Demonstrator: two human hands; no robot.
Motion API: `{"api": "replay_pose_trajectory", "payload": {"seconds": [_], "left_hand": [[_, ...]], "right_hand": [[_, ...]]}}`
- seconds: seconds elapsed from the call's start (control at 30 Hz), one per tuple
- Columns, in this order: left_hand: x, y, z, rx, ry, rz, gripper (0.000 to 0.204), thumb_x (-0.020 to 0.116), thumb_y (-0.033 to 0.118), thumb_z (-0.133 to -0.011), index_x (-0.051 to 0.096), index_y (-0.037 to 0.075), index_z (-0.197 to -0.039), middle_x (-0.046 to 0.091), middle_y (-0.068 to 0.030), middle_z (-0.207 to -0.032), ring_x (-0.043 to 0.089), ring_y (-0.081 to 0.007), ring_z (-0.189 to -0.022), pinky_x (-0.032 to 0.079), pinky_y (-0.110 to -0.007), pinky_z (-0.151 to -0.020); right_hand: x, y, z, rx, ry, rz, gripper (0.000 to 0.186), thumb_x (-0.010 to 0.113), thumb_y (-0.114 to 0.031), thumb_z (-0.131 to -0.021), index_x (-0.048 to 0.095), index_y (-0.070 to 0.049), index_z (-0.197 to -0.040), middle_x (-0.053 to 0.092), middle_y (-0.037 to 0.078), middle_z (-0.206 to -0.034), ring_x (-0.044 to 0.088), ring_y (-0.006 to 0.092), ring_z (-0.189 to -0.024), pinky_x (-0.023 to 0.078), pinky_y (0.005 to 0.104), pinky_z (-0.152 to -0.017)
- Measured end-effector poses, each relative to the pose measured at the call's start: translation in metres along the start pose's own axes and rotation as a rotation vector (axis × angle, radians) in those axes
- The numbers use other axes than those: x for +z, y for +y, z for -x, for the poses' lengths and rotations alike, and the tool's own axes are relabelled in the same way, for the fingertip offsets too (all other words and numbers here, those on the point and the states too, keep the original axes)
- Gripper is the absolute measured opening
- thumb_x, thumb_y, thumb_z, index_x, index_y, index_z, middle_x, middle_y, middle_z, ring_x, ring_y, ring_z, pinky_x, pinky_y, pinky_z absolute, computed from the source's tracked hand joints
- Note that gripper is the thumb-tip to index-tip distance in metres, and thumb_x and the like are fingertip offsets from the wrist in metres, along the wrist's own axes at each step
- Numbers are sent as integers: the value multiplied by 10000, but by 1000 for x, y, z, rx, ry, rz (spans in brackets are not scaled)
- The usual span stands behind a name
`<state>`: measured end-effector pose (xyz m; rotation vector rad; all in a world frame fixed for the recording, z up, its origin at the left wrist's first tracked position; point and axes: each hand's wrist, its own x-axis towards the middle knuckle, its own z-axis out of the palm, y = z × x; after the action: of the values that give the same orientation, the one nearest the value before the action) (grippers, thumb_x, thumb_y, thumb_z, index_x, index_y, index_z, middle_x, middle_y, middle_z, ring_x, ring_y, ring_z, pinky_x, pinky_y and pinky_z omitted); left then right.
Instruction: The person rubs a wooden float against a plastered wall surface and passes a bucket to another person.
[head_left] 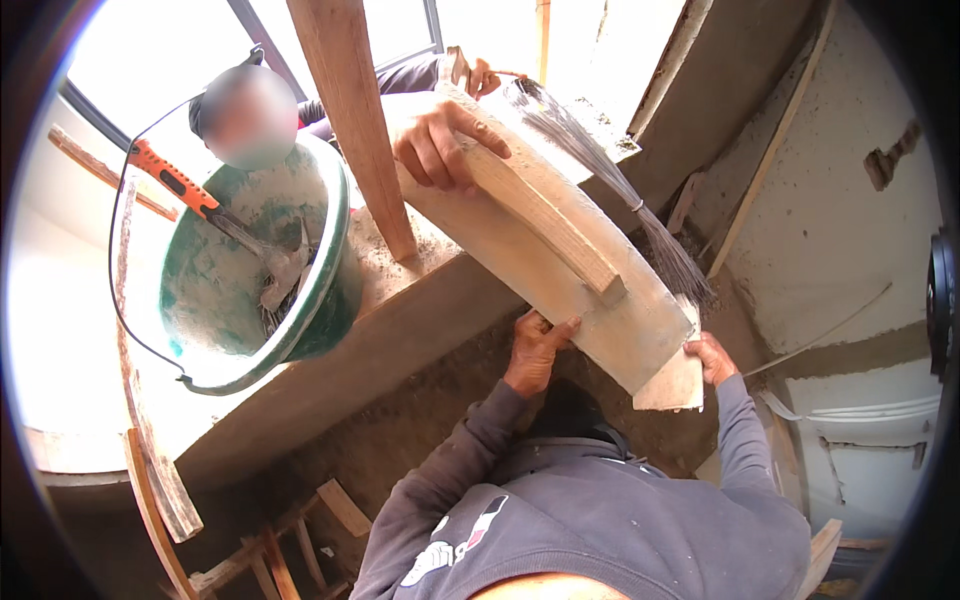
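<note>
Wooden board (560, 235) with batten handle: tilted, upper end over the concrete sill (400, 300), lower end hanging off toward the chest. Held at three places. Left hand (535, 350) clamped on the lower edge, thumb on the face. Right hand (712, 358) clasped around the lower right corner, fingers mostly hidden behind it. Co-worker's hand (440, 140) clenched over the upper edge.

Probably best handled by keeping both lower grips wide apart and level to prevent twisting. Worth watching the twig broom (610, 180) lying along the far edge: loose, likely to slide off. Also worth keeping the upper end clear of the wooden post (355, 120) and the green bucket (250, 280) with the orange-handled trowel (215, 215), just beside it on the sill.
</note>
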<state>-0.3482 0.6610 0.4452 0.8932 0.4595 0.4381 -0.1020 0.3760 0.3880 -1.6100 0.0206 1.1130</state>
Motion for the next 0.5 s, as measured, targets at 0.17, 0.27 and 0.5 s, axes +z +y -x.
{"api": "replay_pose_trajectory", "payload": {"seconds": [0.17,0.27,0.5], "left_hand": [[2,-15,11,-19,-23,-14,281,662,178,-827,591,-1,-1031,629,-43,-918,595,-121,-829,503,-278,-700],[-4,-30,12,-19,-12,-128,260,658,174,-827,613,-19,-997,632,-47,-907,570,-103,-819,476,-267,-713],[-19,-76,21,-17,-1,-162,229,649,135,-829,627,-32,-985,634,-31,-896,543,-101,-816,450,-275,-743]], "right_hand": [[-32,63,14,109,95,-10,399,565,-37,-664,565,51,-1053,633,132,-920,631,258,-837,510,415,-816],[-42,97,32,169,267,63,424,572,-29,-678,527,67,-1088,612,168,-960,622,301,-856,512,426,-818],[-50,160,82,345,478,51,419,578,4,-701,489,68,-1105,570,207,-1023,582,351,-946,494,468,-843]]}}
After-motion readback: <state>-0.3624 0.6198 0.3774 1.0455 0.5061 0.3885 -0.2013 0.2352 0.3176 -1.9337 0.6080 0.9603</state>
